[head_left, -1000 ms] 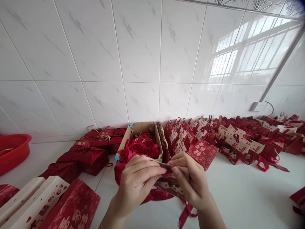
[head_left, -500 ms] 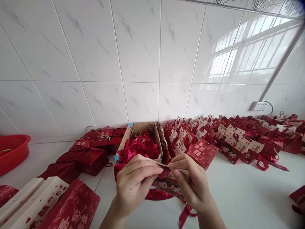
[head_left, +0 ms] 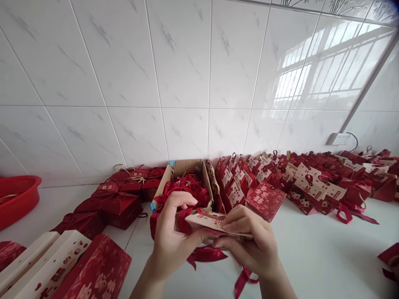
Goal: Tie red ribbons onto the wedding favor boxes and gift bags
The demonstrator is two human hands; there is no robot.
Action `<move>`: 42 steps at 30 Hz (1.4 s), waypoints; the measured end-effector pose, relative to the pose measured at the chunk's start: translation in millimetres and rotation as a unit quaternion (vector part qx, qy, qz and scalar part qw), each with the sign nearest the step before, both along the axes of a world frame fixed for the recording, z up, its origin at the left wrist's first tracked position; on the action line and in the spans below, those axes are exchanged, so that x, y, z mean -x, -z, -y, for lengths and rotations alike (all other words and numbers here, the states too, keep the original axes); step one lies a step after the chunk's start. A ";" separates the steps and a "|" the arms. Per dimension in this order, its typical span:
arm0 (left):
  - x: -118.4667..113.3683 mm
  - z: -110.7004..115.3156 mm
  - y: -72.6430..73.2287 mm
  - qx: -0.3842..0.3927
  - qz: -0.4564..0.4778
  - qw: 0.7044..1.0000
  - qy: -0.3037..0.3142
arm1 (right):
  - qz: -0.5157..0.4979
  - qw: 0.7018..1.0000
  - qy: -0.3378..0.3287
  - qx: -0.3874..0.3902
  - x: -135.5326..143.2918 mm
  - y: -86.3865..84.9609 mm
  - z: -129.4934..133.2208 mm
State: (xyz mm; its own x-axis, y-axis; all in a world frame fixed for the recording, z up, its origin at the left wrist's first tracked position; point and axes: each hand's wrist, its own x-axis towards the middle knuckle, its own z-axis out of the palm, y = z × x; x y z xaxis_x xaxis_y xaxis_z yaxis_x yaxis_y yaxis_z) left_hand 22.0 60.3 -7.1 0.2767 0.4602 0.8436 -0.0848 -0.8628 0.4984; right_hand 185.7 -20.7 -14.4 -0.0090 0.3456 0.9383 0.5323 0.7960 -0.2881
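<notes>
In front of the carton, my right hand [head_left: 251, 238] pinches a small cream-and-red gift box [head_left: 207, 222] between thumb and fingers. The box is tipped so that its cream printed panel faces up. My left hand [head_left: 174, 232] is at the box's left side, its thumb at the lower edge and its index finger curved up and apart from it. Its other fingers are partly hidden. Dark red ribbon [head_left: 210, 254] shows below the box, and a ribbon end [head_left: 241, 284] hangs or lies beneath my right hand.
A cardboard carton [head_left: 208, 182] full of red ribbons stands against the tiled wall. Rows of finished-looking gift boxes [head_left: 307, 193] fill the right side. Dark red boxes [head_left: 120, 207], cream and red box pieces [head_left: 96, 265] and a red basin [head_left: 25, 199] are on the left.
The box has tilted, turning its cream panel upward. My left fingers have come off its top edge and spread, while my right hand keeps its pinch.
</notes>
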 end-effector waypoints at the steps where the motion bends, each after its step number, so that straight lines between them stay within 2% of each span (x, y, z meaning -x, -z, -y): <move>1: -0.4 -0.1 0.1 0.056 -0.007 0.998 0.029 | 0.000 1.000 -0.011 -0.008 -0.1 -0.2 0.3; 5: -0.8 0.7 -2.6 0.217 -0.041 0.963 0.153 | 0.000 0.998 -0.053 -0.030 -0.1 -0.9 1.0; 8: 1.5 0.5 -4.0 0.281 -0.095 0.924 0.241 | 0.002 0.997 -0.070 -0.043 -0.2 -1.3 0.4; 10: 3.8 0.1 -4.5 0.304 -0.127 0.904 0.272 | 0.000 0.996 -0.071 -0.047 -0.6 -1.7 0.1; 12: 6.1 0.2 -5.9 0.296 -0.132 0.907 0.269 | -0.008 0.997 -0.063 -0.050 -1.3 -1.9 0.3; 16: 10.6 3.8 -11.7 0.213 -0.134 0.933 0.258 | 0.004 0.997 -0.061 -0.050 -3.4 -1.1 0.7; 19: 14.0 8.3 -15.0 0.185 -0.173 0.933 0.256 | 0.040 0.996 -0.075 -0.035 -4.8 0.2 0.0; 25: 18.5 10.7 -19.1 0.189 -0.260 0.916 0.239 | 0.089 0.991 -0.094 0.016 -4.6 0.6 -1.2; 34: 17.8 8.3 -20.1 0.245 -0.263 0.894 0.269 | 0.088 0.989 -0.117 0.030 -4.0 0.1 0.5; 42: 15.7 -6.9 -15.2 0.286 -0.293 0.851 0.329 | 0.104 0.983 -0.145 0.047 -2.9 -1.2 -0.8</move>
